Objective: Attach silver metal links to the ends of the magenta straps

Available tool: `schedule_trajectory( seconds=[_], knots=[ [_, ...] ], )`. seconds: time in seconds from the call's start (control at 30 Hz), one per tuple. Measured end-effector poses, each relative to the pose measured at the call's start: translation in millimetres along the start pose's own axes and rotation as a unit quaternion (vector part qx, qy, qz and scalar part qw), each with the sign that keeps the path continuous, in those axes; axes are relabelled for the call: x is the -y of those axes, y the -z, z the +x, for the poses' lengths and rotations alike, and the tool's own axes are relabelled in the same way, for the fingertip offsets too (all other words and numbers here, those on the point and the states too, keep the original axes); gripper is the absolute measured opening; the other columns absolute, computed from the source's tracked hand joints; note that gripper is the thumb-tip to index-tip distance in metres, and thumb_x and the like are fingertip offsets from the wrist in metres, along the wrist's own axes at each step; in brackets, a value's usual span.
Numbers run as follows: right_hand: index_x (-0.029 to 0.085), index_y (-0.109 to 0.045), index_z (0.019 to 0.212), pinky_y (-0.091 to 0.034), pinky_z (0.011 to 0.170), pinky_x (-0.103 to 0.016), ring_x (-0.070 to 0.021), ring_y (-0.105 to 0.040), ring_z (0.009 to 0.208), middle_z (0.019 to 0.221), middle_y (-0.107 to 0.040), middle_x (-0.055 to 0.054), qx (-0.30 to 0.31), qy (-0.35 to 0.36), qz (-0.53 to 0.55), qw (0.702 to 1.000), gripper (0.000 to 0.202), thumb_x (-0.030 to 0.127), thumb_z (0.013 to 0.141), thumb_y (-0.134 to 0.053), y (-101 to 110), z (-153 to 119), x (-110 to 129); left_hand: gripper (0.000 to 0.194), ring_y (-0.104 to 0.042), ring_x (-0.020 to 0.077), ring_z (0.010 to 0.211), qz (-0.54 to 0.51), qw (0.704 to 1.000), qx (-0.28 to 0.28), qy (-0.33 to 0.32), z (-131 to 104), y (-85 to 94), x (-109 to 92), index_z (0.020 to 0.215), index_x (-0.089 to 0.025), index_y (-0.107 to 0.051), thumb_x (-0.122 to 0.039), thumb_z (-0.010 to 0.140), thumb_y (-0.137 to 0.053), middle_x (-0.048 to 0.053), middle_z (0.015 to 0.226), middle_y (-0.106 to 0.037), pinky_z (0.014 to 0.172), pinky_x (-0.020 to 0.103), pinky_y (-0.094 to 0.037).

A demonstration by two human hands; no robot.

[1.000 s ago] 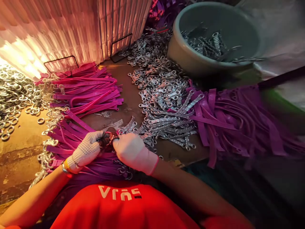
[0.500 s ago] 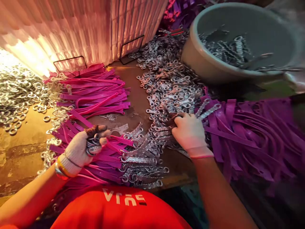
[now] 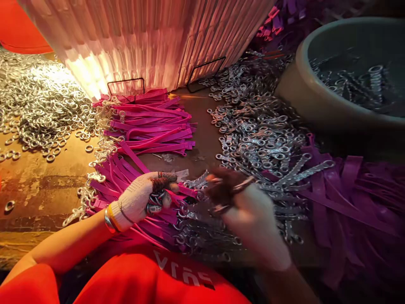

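Observation:
My left hand [image 3: 142, 194], in a white knit glove with dark-stained fingers, is curled around several small metal rings [image 3: 155, 202]. It is above the magenta straps [image 3: 126, 169], which lie in a bundle with metal links [image 3: 91, 192] at their left ends. My right hand [image 3: 249, 211], gloved and smeared by motion, is raised close to the left one, its fingers closed. A slim metal link [image 3: 243, 184] shows blurred between its dark fingers. Beneath and beyond it spreads a pile of twisted metal links [image 3: 256, 135], partly hidden by the hand.
A large grey tub [image 3: 303, 80] with metal links inside stands at the right. Loose rings [image 3: 47, 109] are heaped at the left. A translucent corrugated sheet [image 3: 142, 46] stands at the back. Purple straps [image 3: 335, 211] lie at the right edge. Red cloth [image 3: 22, 25] shows top left.
My right hand has lifted from the link pile and come toward my left hand with a metal link. The left hand still holds the rings. The view has turned left.

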State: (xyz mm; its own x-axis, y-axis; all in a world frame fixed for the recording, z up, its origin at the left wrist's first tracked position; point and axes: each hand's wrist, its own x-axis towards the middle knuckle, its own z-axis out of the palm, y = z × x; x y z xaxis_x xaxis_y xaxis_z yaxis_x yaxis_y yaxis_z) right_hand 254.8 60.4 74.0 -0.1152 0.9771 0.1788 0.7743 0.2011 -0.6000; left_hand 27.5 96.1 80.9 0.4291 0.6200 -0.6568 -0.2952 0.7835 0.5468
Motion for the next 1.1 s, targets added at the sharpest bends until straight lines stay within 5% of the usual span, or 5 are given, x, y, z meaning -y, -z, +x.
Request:
schedule_trajectory(
  seconds=[0.13,0.27,0.6,0.83,1.1],
  knots=[
    [0.025,-0.069,0.101,-0.052,0.069,-0.027,-0.0167,-0.068,0.076,0.087,-0.074,-0.001,0.106,0.08,0.02,0.991,0.016,0.026,0.089,-0.059,-31,4,58,0.021,-0.06,0.011,0.056,-0.004,1.0,0.006,-0.008,0,1.6,14,0.09,-0.015,-0.072,-0.025,0.072,-0.069,0.005,0.079,-0.07,0.051,0.02,-0.048],
    [0.021,-0.069,0.091,-0.051,0.071,-0.028,-0.0175,-0.068,0.077,0.086,-0.074,-0.005,0.176,0.115,0.018,0.978,0.021,0.02,0.093,-0.049,-34,9,69,0.012,-0.059,0.0122,0.056,-0.027,0.999,0.038,0.01,3,5.0,18,0.078,-0.015,-0.07,-0.021,0.069,-0.066,0.002,0.067,-0.065,0.05,0.021,-0.048],
    [0.025,-0.064,0.114,-0.056,0.073,-0.03,-0.018,-0.07,0.08,0.093,-0.075,-0.001,0.019,-0.066,0.162,0.984,0.029,0.025,0.085,-0.059,-21,8,61,0.03,-0.06,0.0119,0.05,-0.1,0.983,0.125,0.083,2,17.2,8,0.097,-0.011,-0.07,-0.035,0.079,-0.067,0.008,0.08,-0.071,0.035,0.017,-0.03],
    [0.025,-0.063,0.115,-0.055,0.075,-0.03,-0.0184,-0.069,0.083,0.095,-0.074,-0.003,-0.044,-0.055,0.089,0.994,0.027,0.023,0.089,-0.055,-28,3,64,0.027,-0.047,0.0067,0.045,0.045,0.988,0.148,0.021,-4,15.7,12,0.094,-0.011,-0.07,-0.034,0.082,-0.066,0.005,0.066,-0.062,0.037,0.017,-0.023],
    [0.026,-0.066,0.107,-0.053,0.075,-0.028,-0.0178,-0.068,0.084,0.096,-0.074,-0.001,-0.032,-0.019,0.106,0.994,0.029,0.017,0.084,-0.052,-26,0,68,0.03,-0.046,0.0062,0.045,0.196,0.974,0.059,-0.094,-18,2.4,6,0.108,-0.015,-0.069,-0.031,0.084,-0.066,-0.002,0.062,-0.056,0.042,0.017,-0.035]
  ],
)
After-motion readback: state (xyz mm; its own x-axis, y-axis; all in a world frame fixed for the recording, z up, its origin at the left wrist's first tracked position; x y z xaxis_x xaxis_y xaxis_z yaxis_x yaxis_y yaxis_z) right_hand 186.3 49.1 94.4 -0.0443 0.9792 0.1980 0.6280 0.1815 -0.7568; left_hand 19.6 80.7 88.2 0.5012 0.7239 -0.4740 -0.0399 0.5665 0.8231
